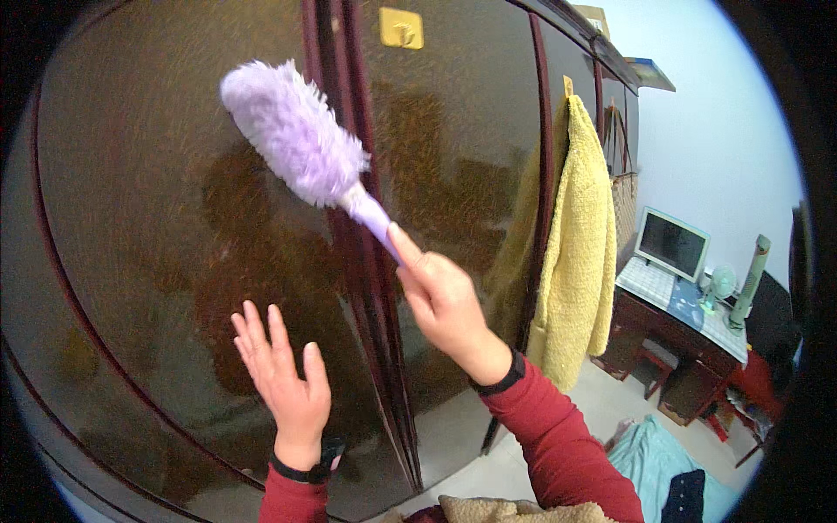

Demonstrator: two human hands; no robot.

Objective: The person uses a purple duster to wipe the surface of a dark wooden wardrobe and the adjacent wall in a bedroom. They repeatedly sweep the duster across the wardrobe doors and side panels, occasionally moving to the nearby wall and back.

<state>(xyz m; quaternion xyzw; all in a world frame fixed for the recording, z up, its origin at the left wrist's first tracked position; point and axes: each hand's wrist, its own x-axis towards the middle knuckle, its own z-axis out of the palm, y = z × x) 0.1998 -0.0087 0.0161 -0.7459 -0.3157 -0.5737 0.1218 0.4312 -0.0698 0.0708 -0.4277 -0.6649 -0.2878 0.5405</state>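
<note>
Nearest the bottom edge: red sleeves point(558, 444) coming up, black band on each wrist, something beige and fuzzy right below.

Left hand point(283, 370) up flat, fingers spread wide and straight, palm facing the glossy dark wardrobe door point(131, 218), holding nothing. Can't tell if actually pressed on the panel or hovering just off it.

Right hand point(445, 305) a bit higher and to the right, closed round the lilac handle of a fluffy purple duster point(292, 131), index finger laid straight along the stem. Duster head sticking up and left, over the left door panel just beside the centre seam, looks to be against the surface or very close to it.

Further right: yellow towel point(575, 253) hanging from a hook on the next door, another yellow stick-on hook point(401, 28) up top. Far right, way back: desk point(676, 318) with a monitor point(670, 244), a little fan, a tall tower fan, teal cloth on the floor.

What could go sideways, just guessing: grip sits at the very end of the handle, so a hard sweep could twist the thing loose. Bare palm on that shiny finish probably means fresh smudges. Swinging wide right could snag the towel off its hook.
</note>
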